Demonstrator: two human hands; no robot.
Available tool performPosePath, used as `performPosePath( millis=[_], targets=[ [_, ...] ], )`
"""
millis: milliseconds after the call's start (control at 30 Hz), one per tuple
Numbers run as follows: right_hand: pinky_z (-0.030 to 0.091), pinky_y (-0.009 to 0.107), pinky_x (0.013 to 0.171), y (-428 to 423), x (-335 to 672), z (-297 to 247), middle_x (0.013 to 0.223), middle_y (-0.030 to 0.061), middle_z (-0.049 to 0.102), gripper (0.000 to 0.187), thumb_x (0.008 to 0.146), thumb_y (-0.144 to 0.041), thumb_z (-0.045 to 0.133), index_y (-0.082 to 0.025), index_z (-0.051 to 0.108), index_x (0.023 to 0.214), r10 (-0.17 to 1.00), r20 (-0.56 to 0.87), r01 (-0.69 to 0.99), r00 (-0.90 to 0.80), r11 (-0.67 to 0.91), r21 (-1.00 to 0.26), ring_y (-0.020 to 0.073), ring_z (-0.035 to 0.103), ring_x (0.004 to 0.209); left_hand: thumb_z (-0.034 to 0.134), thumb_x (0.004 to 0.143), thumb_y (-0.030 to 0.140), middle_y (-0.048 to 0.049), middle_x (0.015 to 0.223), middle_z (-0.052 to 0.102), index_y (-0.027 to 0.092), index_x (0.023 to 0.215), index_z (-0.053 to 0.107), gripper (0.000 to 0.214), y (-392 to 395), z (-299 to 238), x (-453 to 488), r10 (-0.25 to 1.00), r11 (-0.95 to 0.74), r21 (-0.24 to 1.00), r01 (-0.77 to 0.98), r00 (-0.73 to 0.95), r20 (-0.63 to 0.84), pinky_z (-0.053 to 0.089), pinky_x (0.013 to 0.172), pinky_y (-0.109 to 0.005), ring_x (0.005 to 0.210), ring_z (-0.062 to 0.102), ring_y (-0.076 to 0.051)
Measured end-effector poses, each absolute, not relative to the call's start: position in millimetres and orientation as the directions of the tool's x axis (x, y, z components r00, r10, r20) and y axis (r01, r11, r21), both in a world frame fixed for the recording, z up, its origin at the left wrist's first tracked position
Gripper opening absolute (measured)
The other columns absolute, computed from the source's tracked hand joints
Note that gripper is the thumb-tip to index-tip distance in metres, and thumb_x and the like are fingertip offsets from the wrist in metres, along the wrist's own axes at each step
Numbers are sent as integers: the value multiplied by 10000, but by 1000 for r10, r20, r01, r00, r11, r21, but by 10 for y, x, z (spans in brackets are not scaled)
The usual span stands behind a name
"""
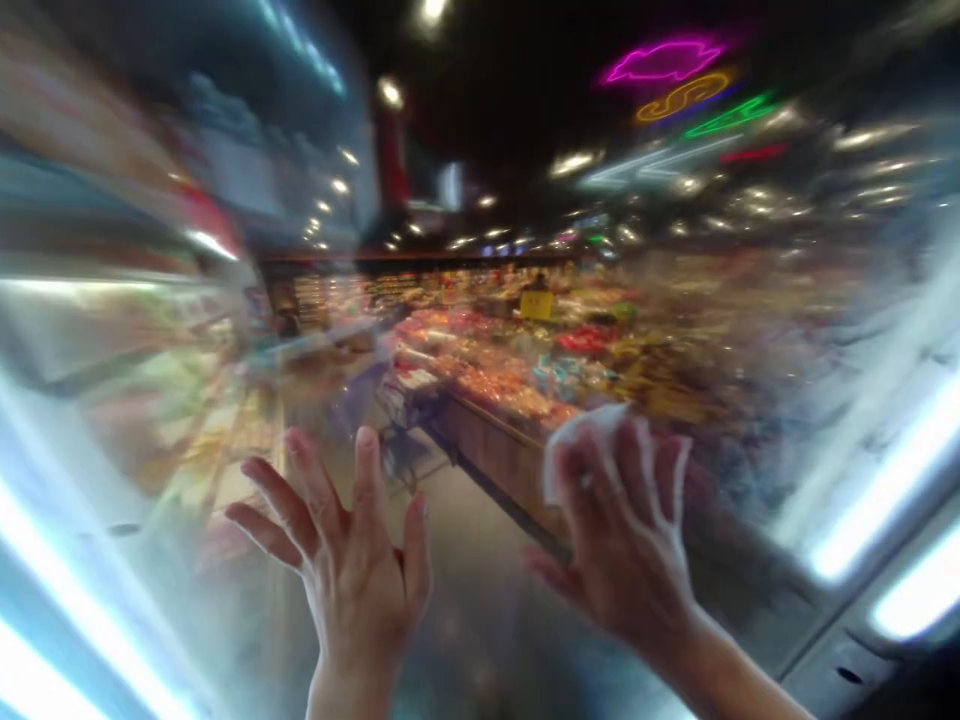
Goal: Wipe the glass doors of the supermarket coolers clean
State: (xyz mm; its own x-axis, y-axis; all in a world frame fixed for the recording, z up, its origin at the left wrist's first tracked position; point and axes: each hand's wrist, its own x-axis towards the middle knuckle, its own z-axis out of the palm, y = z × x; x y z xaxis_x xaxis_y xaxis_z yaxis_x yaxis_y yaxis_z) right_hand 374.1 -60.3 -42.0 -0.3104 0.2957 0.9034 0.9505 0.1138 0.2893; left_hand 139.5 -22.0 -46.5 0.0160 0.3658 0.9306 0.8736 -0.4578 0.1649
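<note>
My left hand (pixel 341 545) is raised in front of me, palm forward, with the fingers spread and nothing in it. My right hand (pixel 619 540) is raised beside it and presses a thin white cloth or wipe (pixel 581 440) under its stretched fingers, apparently against a glass pane. The whole picture is smeared by motion. Beyond both hands lies a shop aisle, seen blurred.
Long display counters (pixel 495 385) heaped with colourful goods run down the middle. Chilled cases with bright light strips (pixel 885 500) stand on the right, and lit shelves (pixel 97 350) on the left. Neon signs (pixel 675 85) hang from the dark ceiling. A grey floor aisle (pixel 450 540) lies below.
</note>
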Motion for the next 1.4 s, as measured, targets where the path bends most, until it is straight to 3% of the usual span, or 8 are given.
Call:
performPosePath(
  millis=[100, 267, 367, 533, 733, 1100, 1233, 1400],
  targets=[
    [109, 668, 1294, -630, 4025, -495, 1719, 137, 286, 842, 1027, -574, 423, -177, 84, 1688, 299, 884, 934, -358, 107, 342, 364, 110, 1621, 574, 977, 295, 41, 1738, -235, 352, 1669, 26, 885, -295, -425, 1628, 379, -470, 155, 869, 40, 925, -194, 1236, -678, 1586, -289, -317],
    [127, 783, 1231, -775, 4578, -475, 1753, 190, 37, 859, 1041, -552, 374, -145, -27, 1681, 264, 962, 992, -63, -88, 89, 438, 40, 1607, 597, 964, 301, 19, 1743, -228, 347, 1668, -8, 929, -418, -439, 2045, 367, -507, 102, 856, 107, 924, -177, 1240, -691, 1587, -282, -332],
    [114, 793, 1225, -828, 4642, -539, 1747, 203, 19, 888, 1034, -574, 373, -90, -5, 1676, 312, 933, 982, -178, -8, 190, 445, 2, 1604, 597, 954, 307, 0, 1753, -195, 330, 1673, 26, 918, -455, -458, 2263, 339, -529, 72, 846, 133, 931, -178, 1248, -675, 1597, -258, -337],
    [97, 716, 1273, -829, 4834, -334, 1760, 94, -23, 808, 1047, -483, 350, -169, -35, 1684, 239, 968, 995, -79, -36, 90, 361, -1, 1621, 584, 952, 330, -5, 1758, -175, 315, 1676, 55, 897, -494, -446, 2441, 319, -522, 64, 851, 125, 940, -169, 1253, -674, 1601, -241, -344],
    [106, 720, 1265, -831, 4922, -634, 1757, 128, -36, 873, 1017, -450, 429, -78, -11, 1673, 277, 956, 994, -100, -8, 106, 381, -18, 1616, 604, 936, 306, -22, 1760, -167, 346, 1672, 56, 918, -480, -567, 2388, 346, -492, 59, 869, 132, 929, -116, 1213, -778, 1598, -213, -413],
    [105, 804, 1220, -779, 4618, -775, 1741, 137, -71, 884, 1025, -508, 402, -75, -18, 1672, 290, 957, 999, 5, 29, -14, 434, -38, 1603, 565, 968, 266, 3, 1763, -156, 360, 1668, 92, 850, -474, -618, 2050, 373, -459, 82, 885, 108, 922, -159, 1253, -670, 1603, -242, -327],
    [111, 777, 1231, -696, 4527, -510, 1757, 48, -1, 925, 956, -624, 445, -241, 29, 1688, 176, 984, 994, -19, 106, 1, 510, 53, 1580, 520, 984, 268, 41, 1752, -191, 364, 1668, 59, 830, -407, -625, 1761, 385, -447, 85, 890, 106, 917, -179, 1249, -664, 1597, -262, -313],
    [224, 806, 1198, -647, 4000, -584, 1754, 162, 74, 850, 1016, -549, 443, -175, 79, 1688, 242, 968, 993, -59, 110, 33, 504, 143, 1578, 482, 1000, 293, 40, 1746, -211, 348, 1670, 51, 799, -318, -653, 1363, 403, -435, 80, 897, 115, 908, -192, 1245, -654, 1590, -283, -296]
  ],
)
